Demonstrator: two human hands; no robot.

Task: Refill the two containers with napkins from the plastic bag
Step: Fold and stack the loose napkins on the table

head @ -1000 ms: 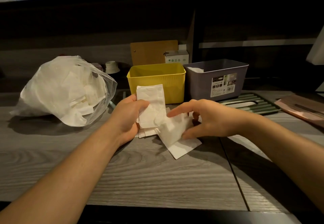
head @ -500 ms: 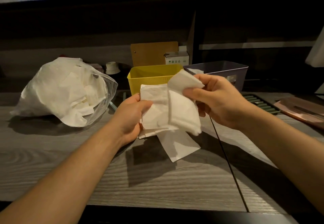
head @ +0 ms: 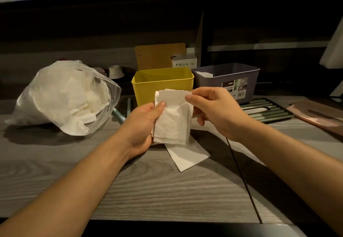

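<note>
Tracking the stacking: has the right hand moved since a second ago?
Yes. The right hand rose off the table, toward the yellow container, meeting the napkin stack.

White napkins (head: 173, 118) in hand and inside the clear plastic bag (head: 65, 97); one container yellow (head: 161, 86), the other grey-purple with a printed label (head: 230, 80); table (head: 148, 190) grey woodgrain; ribbed tray (head: 267, 110) green; board (head: 159, 55) tan.

White napkin stack (head: 172, 118) held upright
</note>
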